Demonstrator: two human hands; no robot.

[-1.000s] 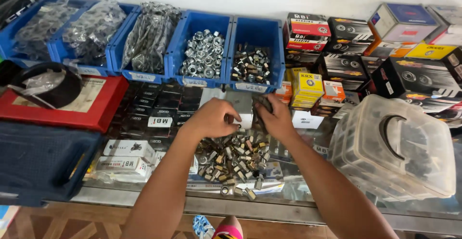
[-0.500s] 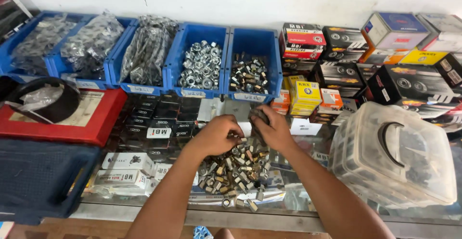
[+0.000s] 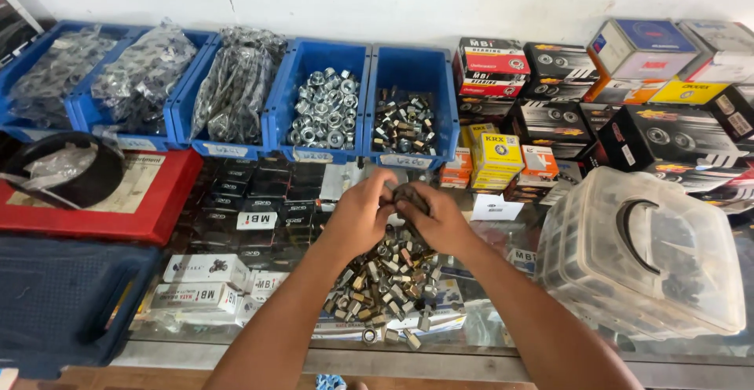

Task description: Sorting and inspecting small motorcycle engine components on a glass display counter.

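Observation:
A heap of small metal nuts and fittings [image 3: 389,276] lies on the glass counter top. Just above its far edge, my left hand [image 3: 360,211] and my right hand [image 3: 437,217] meet with fingers curled around a small dark metal part [image 3: 408,196] held between them. Both forearms reach in from the bottom of the view. What exactly the part is cannot be made out.
Blue bins line the back: bagged hardware [image 3: 236,84], silver nuts [image 3: 323,107], mixed nuts [image 3: 404,123]. Stacked bearing boxes [image 3: 550,115] stand at right, a clear plastic container [image 3: 640,256] at front right, a red box [image 3: 94,201] and blue case [image 3: 63,303] at left.
The camera view has shifted slightly. Both hands have drawn closer together and risen a little above the heap, now closed around the small dark part.

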